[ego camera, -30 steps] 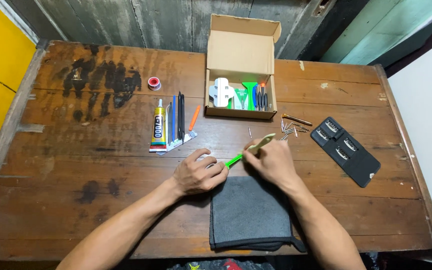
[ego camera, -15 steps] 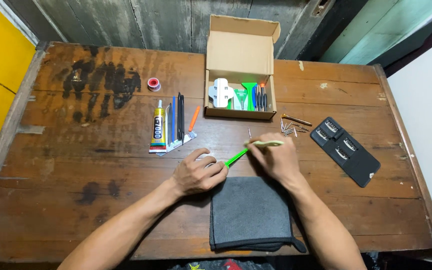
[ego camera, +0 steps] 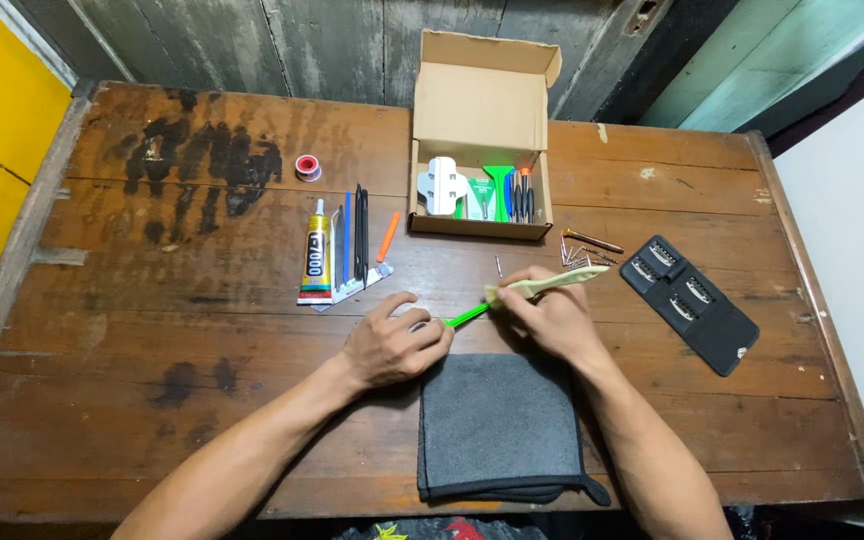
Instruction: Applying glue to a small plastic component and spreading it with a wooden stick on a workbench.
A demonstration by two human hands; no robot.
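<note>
Shifted only slightly since half a second ago: right hand (ego camera: 552,318) a touch lower, pale brush (ego camera: 544,287) tilted flatter, bristle end still toward the screws (ego camera: 580,256). Clamped on the brush, fingers curled shut around its handle. Left hand (ego camera: 392,345) unmoved, closed over something small on the table (ego camera: 152,420) (hidden under the fingers), with a green tool (ego camera: 467,317) running between both hands, just above the grey cloth (ego camera: 497,425). Open cardboard box (ego camera: 482,140) unchanged: white part, green scraper, several small screwdrivers inside. Black case (ego camera: 690,303) lying open at right, metal bits slotted in.
</note>
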